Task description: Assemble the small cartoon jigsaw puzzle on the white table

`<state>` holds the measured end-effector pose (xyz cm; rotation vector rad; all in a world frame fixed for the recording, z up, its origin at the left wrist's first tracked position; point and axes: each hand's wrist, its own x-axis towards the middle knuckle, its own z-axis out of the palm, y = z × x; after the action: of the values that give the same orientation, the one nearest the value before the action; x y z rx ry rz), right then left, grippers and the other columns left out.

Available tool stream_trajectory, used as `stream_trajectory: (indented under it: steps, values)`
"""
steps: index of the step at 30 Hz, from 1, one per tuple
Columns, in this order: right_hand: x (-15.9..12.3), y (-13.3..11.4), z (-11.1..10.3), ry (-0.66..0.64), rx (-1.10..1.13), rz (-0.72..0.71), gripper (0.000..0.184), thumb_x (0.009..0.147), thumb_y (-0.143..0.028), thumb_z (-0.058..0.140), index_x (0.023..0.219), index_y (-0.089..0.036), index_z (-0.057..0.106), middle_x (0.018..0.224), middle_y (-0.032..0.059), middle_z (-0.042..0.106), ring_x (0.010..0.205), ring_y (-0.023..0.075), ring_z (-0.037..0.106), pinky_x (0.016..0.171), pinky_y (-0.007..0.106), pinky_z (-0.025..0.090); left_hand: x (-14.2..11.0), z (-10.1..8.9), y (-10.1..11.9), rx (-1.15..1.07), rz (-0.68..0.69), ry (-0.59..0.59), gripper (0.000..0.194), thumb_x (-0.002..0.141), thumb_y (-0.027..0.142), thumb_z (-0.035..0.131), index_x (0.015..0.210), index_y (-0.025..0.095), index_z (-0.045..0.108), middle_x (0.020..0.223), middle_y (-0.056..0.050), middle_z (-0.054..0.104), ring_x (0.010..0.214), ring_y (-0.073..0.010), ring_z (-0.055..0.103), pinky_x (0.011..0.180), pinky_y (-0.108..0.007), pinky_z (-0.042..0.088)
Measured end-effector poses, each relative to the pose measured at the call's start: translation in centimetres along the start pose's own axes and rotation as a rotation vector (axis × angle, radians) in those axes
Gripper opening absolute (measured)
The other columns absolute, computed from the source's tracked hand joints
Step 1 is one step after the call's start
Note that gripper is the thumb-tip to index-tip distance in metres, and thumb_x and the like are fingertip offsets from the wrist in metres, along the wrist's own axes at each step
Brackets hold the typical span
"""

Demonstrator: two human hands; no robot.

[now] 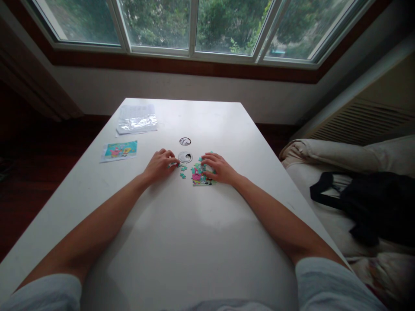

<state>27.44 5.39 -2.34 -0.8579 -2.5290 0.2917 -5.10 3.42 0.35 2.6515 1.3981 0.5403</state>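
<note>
A partly joined jigsaw puzzle [197,177] with pink and green cartoon figures lies on the white table. My right hand [222,168] rests over its right side with fingers spread, covering part of the picture. To the left, several loose teal puzzle pieces [183,176] are scattered. My left hand [161,166] is beside them, its fingertips pinched together at a small teal puzzle piece [171,164] that is partly hidden by the fingers. Just beyond the pieces lies a round silvery disc [185,157], with a smaller round picture disc [185,141] farther off.
On the table's left lie a cartoon picture card [120,150] and a clear plastic bag over papers [137,119]. The white table [194,242] reaches toward the window wall. A cushioned seat [301,172] with a black bag [376,207] stands along the right.
</note>
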Motion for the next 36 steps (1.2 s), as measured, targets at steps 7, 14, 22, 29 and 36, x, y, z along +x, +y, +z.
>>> stream_trajectory:
  steps: [7,14,22,29,36]
  values:
    - [0.1,0.0,0.0,0.001,0.009,0.003,0.033,0.09,-0.041,0.068,0.12,-0.027,0.068,0.141,0.0101,0.061,0.14,0.0323,0.047,0.116,0.057,0.038,0.0,0.0,0.3,-0.019,0.011,-0.021,0.025,0.093,0.027,0.06,0.11,0.031,0.078,0.113,-0.007,0.067,0.103,-0.0252,0.054,0.094,-0.04,0.042]
    - [0.0,0.2,0.2,0.004,0.012,0.006,0.034,0.09,-0.043,0.068,0.12,-0.027,0.067,0.141,0.0099,0.061,0.141,0.0321,0.046,0.116,0.056,0.038,0.1,0.2,-0.3,-0.072,-0.038,-0.033,0.022,0.089,0.027,0.061,0.103,0.028,0.076,0.111,-0.007,0.067,0.104,-0.0257,0.054,0.095,-0.041,0.043]
    - [0.1,-0.1,0.0,0.008,0.019,0.005,0.033,0.091,-0.041,0.067,0.121,-0.027,0.067,0.14,0.0101,0.062,0.14,0.0318,0.047,0.116,0.056,0.038,0.1,0.1,0.7,-0.066,-0.04,-0.072,0.016,0.077,0.025,0.067,0.093,0.024,0.07,0.109,-0.007,0.065,0.104,-0.0273,0.054,0.095,-0.042,0.042]
    - [0.0,0.0,0.1,-0.007,-0.001,0.007,0.034,0.091,-0.041,0.067,0.122,-0.027,0.066,0.142,0.0096,0.061,0.14,0.0322,0.047,0.116,0.057,0.039,0.2,-0.6,1.4,-0.142,-0.039,-0.084,0.011,0.078,0.02,0.062,0.088,0.023,0.064,0.083,-0.001,0.067,0.085,-0.0219,0.06,0.084,-0.036,0.043]
    - [0.0,0.0,0.0,-0.002,0.006,0.0,0.033,0.091,-0.041,0.067,0.121,-0.027,0.067,0.141,0.0094,0.061,0.141,0.0319,0.046,0.116,0.056,0.039,0.2,-0.5,1.9,-0.332,-0.175,-0.016,0.008,0.082,0.028,0.062,0.085,0.021,0.066,0.075,0.001,0.067,0.067,-0.014,0.059,0.065,-0.026,0.043]
